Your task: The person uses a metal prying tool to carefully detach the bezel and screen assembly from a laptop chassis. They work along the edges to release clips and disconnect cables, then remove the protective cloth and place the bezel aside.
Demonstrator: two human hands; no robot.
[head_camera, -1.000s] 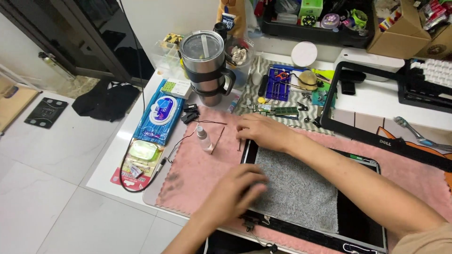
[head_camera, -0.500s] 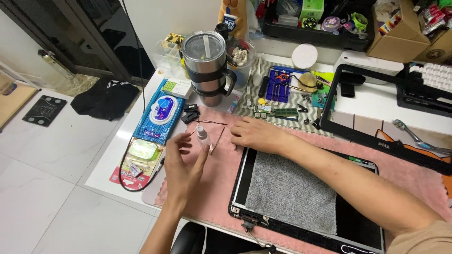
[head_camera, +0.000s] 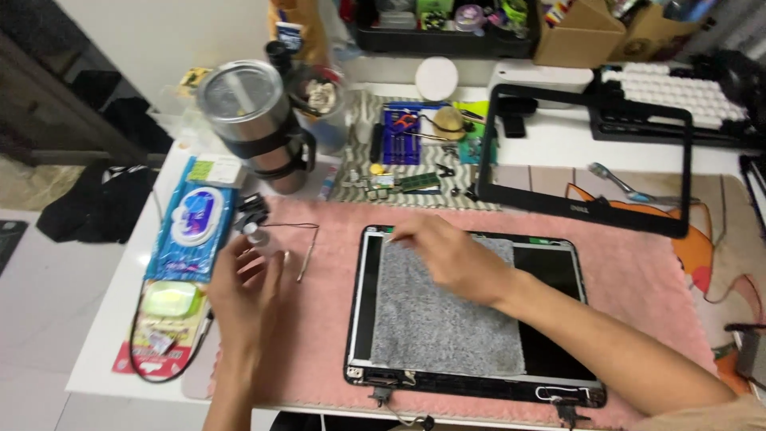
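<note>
Two bare hands over pink mat [head_camera: 638, 271], centre of frame. Left hand [head_camera: 243, 295] at lower left-centre, fingers half curled and close together around a small clear bottle w/ white cap [head_camera: 254, 237]; fingertips seem to touch it, but firm hold or not: cannot tell. Right hand [head_camera: 447, 255] at centre, resting on upper left corner area of laptop lid [head_camera: 363, 319], fingers narrow, thumb and forefinger pinched near lid's top edge; whether anything sits between them is too small to see.

Lid lies flat on mat, lower centre, black frame, hinges w/ cables hanging at bottom edge. Grey cloth [head_camera: 443, 319] covers lid's left part; right part bare black.

Thin metal tool [head_camera: 303, 263] lies on mat just right of bottle, w/ thin black wire [head_camera: 295, 227] above it. Wet-wipes pack, blue [head_camera: 191, 231], left of bottle on white table [head_camera: 104, 335]. Steel tumbler w/ black handle [head_camera: 251, 120] upper left. Black screen bezel [head_camera: 582, 152] upper right, detached, well apart from lid. Blue screwdriver kit [head_camera: 403, 132] top centre, small parts beside it. White keyboard [head_camera: 678, 96] far upper right.
</note>
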